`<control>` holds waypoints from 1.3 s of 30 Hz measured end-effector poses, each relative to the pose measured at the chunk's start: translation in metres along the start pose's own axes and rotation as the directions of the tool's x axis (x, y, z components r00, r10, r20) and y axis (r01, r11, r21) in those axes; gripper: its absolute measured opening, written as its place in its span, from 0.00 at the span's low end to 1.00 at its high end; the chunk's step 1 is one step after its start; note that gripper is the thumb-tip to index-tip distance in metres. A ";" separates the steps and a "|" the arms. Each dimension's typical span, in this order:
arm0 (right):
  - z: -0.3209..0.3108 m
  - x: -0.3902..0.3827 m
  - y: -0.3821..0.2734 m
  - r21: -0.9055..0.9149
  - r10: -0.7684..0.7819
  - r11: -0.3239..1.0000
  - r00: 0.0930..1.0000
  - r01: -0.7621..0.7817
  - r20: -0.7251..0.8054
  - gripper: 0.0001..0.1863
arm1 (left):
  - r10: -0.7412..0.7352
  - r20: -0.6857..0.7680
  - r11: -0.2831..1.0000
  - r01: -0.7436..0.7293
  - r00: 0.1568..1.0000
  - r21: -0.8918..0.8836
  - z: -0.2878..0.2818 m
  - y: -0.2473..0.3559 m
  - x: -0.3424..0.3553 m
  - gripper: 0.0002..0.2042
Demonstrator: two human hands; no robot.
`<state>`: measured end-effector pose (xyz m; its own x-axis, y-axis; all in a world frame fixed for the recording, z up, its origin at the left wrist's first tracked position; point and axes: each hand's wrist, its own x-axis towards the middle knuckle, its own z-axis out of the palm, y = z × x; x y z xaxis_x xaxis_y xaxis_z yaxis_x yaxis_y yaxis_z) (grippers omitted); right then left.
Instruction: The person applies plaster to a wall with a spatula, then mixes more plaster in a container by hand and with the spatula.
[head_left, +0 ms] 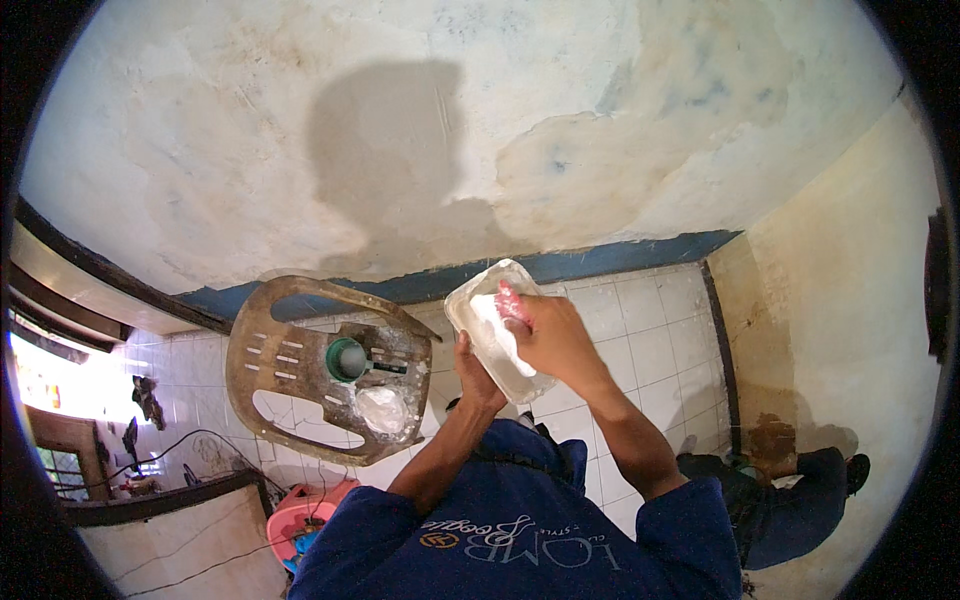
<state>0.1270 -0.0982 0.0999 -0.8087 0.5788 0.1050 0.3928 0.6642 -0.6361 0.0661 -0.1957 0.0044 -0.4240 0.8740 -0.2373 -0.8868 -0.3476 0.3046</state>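
In the head view, you seem to be working white paste (497,328) inside one tray (466,316), right of the one plastic chair (300,385). Your left hand (480,380) clasps its side; your right hand (555,338) pinches one pink piece (511,299). Next likely needs a steady tray. On the chair: one green cup (346,360), one white lump (382,408).

A pale, shallow rectangular tray (463,304) rests slantwise in your left hand (480,384), open side toward you, white paste (490,312) inside, beneath the white-smeared pink piece (509,298) in your right hand (558,338).
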 end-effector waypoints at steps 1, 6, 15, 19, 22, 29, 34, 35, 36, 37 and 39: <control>-0.003 0.001 0.008 -0.006 -0.035 0.999 0.998 0.034 -0.057 0.08 | -0.002 0.025 1.000 0.002 1.000 -0.017 0.000 0.000 0.001 0.41; -0.034 0.008 0.001 -0.025 0.004 1.000 0.995 -0.007 -0.104 0.05 | -0.005 0.024 1.000 0.005 1.000 -0.007 0.004 0.004 -0.002 0.42; -0.016 -0.002 0.004 -0.222 0.016 0.975 1.000 -0.017 -0.007 0.06 | -0.004 0.005 1.000 0.004 1.000 -0.019 -0.001 0.000 0.003 0.41; -0.008 -0.004 0.000 -0.118 0.018 0.993 1.000 -0.019 -0.009 0.05 | 0.002 0.016 1.000 -0.002 1.000 -0.012 -0.004 -0.002 0.003 0.40; -0.007 -0.001 0.000 -0.071 0.034 0.997 0.999 -0.033 0.011 0.05 | -0.010 -0.004 1.000 0.010 1.000 -0.020 -0.010 -0.004 0.004 0.39; -0.008 0.000 0.001 -0.022 0.050 0.999 0.999 -0.049 0.020 0.06 | 0.005 -0.005 1.000 -0.005 1.000 -0.014 -0.013 -0.006 0.004 0.40; -0.001 -0.001 0.009 0.022 0.044 0.999 0.999 -0.044 0.000 0.06 | 0.002 -0.023 1.000 -0.001 1.000 0.013 -0.004 -0.004 -0.001 0.40; -0.001 -0.001 0.008 0.023 0.042 0.999 0.999 -0.042 0.000 0.06 | 0.009 -0.020 1.000 -0.009 1.000 0.005 -0.005 -0.004 -0.001 0.39; -0.002 0.000 0.007 0.056 0.045 0.997 0.999 -0.045 0.009 0.06 | 0.017 -0.016 1.000 -0.017 1.000 -0.003 -0.006 -0.004 -0.002 0.39; -0.002 0.000 0.007 0.089 0.047 0.995 0.999 -0.048 0.019 0.06 | 0.018 -0.016 1.000 -0.018 1.000 -0.001 -0.007 -0.004 -0.002 0.39; 0.005 0.000 0.014 0.130 0.038 0.991 0.999 -0.039 0.010 0.06 | -0.007 0.042 0.999 0.009 0.999 -0.034 -0.008 -0.004 -0.002 0.39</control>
<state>0.1305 -0.0913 0.0877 -0.7972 0.5993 0.0731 0.3642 0.5739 -0.7335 0.0687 -0.1985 -0.0040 -0.4095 0.8899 -0.2008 -0.8962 -0.3513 0.2710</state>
